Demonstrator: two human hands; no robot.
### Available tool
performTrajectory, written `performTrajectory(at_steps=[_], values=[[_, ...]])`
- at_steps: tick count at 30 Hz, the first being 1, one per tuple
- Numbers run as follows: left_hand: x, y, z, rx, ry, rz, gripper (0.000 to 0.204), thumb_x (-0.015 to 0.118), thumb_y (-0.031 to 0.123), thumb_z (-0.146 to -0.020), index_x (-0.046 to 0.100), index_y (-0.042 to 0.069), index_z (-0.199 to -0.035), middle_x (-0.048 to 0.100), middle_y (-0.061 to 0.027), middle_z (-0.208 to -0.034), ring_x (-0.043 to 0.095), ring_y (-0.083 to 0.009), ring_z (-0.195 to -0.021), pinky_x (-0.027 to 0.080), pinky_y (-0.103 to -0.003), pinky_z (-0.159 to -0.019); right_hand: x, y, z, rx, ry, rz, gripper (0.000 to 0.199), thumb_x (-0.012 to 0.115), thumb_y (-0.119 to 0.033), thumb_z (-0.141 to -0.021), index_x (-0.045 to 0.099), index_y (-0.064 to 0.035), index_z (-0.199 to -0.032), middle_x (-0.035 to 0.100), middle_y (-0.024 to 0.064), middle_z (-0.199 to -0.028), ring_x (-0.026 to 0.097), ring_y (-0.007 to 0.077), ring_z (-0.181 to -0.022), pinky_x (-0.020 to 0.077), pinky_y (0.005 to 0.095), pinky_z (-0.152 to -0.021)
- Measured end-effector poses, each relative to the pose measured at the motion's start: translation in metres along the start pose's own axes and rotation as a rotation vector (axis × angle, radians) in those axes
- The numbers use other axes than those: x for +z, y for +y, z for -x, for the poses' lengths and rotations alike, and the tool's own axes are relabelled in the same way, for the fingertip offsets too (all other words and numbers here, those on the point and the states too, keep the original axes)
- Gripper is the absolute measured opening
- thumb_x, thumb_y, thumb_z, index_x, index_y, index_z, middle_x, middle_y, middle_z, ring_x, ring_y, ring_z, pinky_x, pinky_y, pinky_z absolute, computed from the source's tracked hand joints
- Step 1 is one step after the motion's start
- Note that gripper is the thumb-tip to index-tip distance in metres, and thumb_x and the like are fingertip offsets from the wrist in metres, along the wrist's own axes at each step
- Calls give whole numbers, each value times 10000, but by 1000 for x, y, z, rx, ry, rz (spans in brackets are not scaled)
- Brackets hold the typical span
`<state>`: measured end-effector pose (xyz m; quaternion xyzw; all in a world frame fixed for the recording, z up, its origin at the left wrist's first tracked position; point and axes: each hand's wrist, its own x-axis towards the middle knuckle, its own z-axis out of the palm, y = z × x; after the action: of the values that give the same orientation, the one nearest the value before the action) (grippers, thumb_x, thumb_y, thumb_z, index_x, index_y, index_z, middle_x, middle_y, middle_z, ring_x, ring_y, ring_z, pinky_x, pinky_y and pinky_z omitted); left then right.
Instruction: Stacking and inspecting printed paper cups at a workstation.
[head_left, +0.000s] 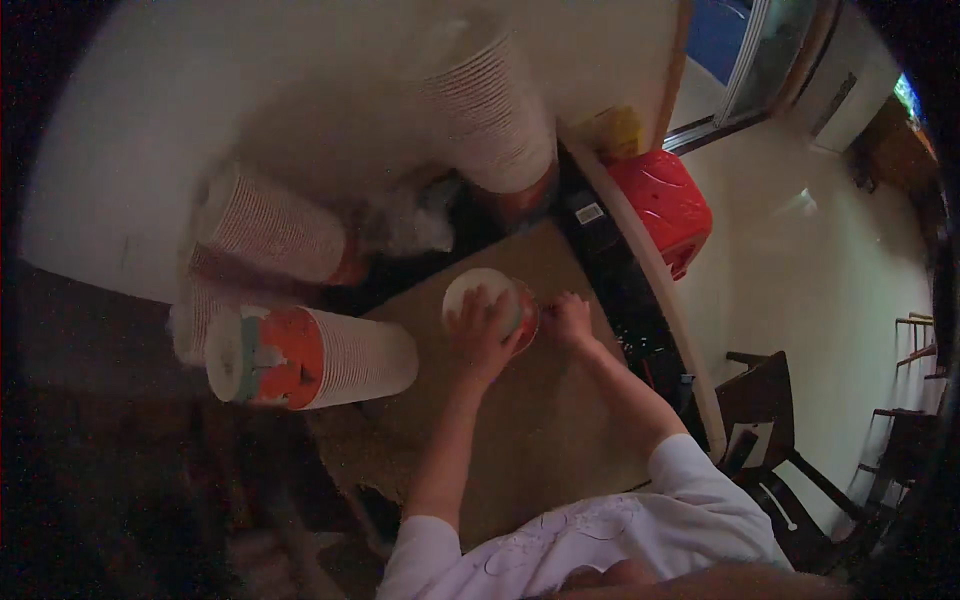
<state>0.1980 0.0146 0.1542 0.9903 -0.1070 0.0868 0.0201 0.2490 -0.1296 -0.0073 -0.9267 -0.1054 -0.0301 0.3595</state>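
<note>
A paper cup (468,292) with a white top and red side stands on the brown cardboard sheet (545,420) in the middle. My left hand (482,330) lies over its white top and holds it. My right hand (567,318) pinches at the cup's right edge with closed fingers. Left of the cup lies a long stack of nested white and red paper cups (320,357) on its side.
More cup stacks lie at the left (275,228) and rise at the back (490,110). Crumpled clear plastic (410,220) sits behind. A red plastic stool (665,205) and dark wooden chairs (790,450) stand on the pale floor at right.
</note>
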Motion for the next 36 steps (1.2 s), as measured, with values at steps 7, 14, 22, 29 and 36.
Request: performTrajectory(at_steps=[7,14,22,29,36], values=[[9,-11,9,-78,-16,16,561,587,327,-681,363,199,-1179,307,-105,-1243,290,-293,-1156,255,-523,-890,1,-5,14,430,-309,-1249,273,542,-129,-766,480,-8,-1003,550,82,-978,521,169,-875,436,335,-715],[12,-15,13,-77,54,119,505,560,358,-695,406,218,-1155,309,-105,-1250,279,-277,-1168,242,-525,-886,10,-26,73,445,-524,-1083,208,525,-168,-781,466,-68,-954,544,35,-847,526,114,-745,425,252,-605],[27,-19,23,-54,222,112,475,558,321,-700,431,153,-1126,354,-128,-1201,329,-295,-1122,261,-521,-860,-12,-60,88,780,-570,-1484,197,484,-92,-787,475,-74,-983,544,37,-879,524,124,-688,442,209,-601],[88,-31,110,-488,214,684,305,524,57,-710,477,41,-1011,472,-163,-940,464,-325,-876,385,-389,-757,41,20,137,179,-181,-509,211,415,-207,-833,518,-35,-900,514,55,-820,526,176,-709,422,283,-597],[114,30,138,-477,-176,609,195,450,120,-786,512,76,-965,509,-189,-919,508,-319,-842,411,-407,-705,-5,4,136,-62,-164,-33,280,500,-174,-744,506,-68,-1004,485,118,-815,477,286,-785,395,344,-689]])
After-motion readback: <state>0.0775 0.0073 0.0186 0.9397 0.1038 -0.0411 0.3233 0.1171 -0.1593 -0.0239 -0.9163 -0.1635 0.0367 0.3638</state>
